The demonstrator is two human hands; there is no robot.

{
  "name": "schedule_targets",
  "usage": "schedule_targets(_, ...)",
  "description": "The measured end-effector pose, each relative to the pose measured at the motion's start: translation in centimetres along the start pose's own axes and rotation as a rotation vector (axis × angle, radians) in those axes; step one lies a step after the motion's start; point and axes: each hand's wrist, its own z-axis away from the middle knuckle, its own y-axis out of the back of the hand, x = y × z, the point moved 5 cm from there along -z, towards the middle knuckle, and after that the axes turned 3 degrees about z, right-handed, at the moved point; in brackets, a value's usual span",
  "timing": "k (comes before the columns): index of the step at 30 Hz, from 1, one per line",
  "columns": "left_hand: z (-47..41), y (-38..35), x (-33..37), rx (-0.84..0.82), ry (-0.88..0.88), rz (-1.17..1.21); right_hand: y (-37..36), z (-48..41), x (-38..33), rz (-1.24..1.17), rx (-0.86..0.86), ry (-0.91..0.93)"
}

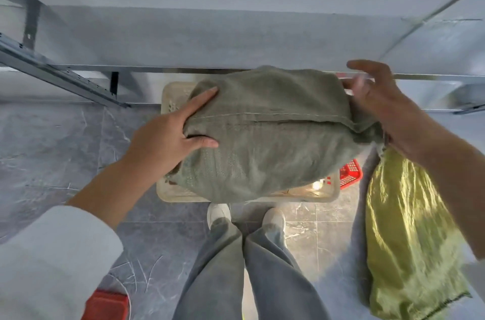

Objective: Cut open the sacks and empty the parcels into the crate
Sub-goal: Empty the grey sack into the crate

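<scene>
A full grey-green woven sack (267, 136) with a stitched seam across it is held in the air over a beige plastic crate (173, 193) on the floor. My left hand (168, 136) grips the sack's left end, index finger on top and thumb underneath. My right hand (380, 102), blurred, has its thumb and upper fingers spread against the sack's right end. A limp yellow-green sack (409, 235) hangs from under that hand by its bunched top; the fingers holding it are hidden. Most of the crate's inside is covered by the sack.
A metal shelf frame (60, 70) and a grey shelf board (210, 39) stand right behind the crate. A red basket (350, 174) sits at the crate's right side. A red object (107, 305) lies on the tiled floor at bottom left. My feet stand at the crate's near edge.
</scene>
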Motion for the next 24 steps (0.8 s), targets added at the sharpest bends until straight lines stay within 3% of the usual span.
schedule_targets(2, -0.1, 0.9, -0.1, 0.013, 0.038, -0.015, -1.7, 2.5, -1.1, 0.588, -0.142, 0.19)
schedule_targets(4, 0.0, 1.7, 0.9, -0.011, 0.023, -0.087, -2.8, 3.7, -1.4, 1.074, -0.011, 0.257)
schedule_targets(5, 0.0, 2.1, 1.7, -0.034, 0.004, -0.137, -3.3, 4.0, -2.0, 1.145, 0.023, 0.237)
schedule_targets(8, -0.4, 5.6, 3.9, 0.0, -0.052, -0.239, -3.5, 4.1, -4.5, 1.185, -0.046, 0.173)
schedule_targets(12, -0.4, 13.3, 6.6, 0.279, -0.099, -0.098, -0.7, 5.6, -13.2, 1.036, 0.209, 0.42)
schedule_targets(13, -0.2, 14.3, 7.6, 0.253, -0.112, -0.063, -0.5, 6.1, -14.3, 0.993, 0.186, 0.406)
schedule_targets(15, 0.5, 15.2, 9.3, 0.085, -0.094, -0.08, -1.3, 7.3, -14.8, 1.179, -0.023, 0.25)
schedule_targets(16, 0.7, 15.7, 9.8, 0.063, -0.091, -0.124, -1.1, 7.6, -15.0, 1.251, -0.045, 0.204)
schedule_targets(18, 1.4, 17.5, 10.8, 0.188, -0.078, -0.073, 0.0, 8.2, -17.6, 1.169, 0.151, 0.272)
schedule_targets(20, 2.1, 17.5, 12.1, 0.096, -0.038, -0.073, 0.6, 8.8, -19.6, 1.018, 0.289, 0.303)
schedule_targets(22, 2.9, 16.9, 13.1, -0.019, -0.032, -0.19, -0.7, 9.3, -19.3, 1.169, 0.117, 0.197)
schedule_targets(24, 2.9, 17.9, 12.8, 0.172, -0.013, -0.117, -1.1, 9.7, -20.0, 1.156, 0.118, 0.233)
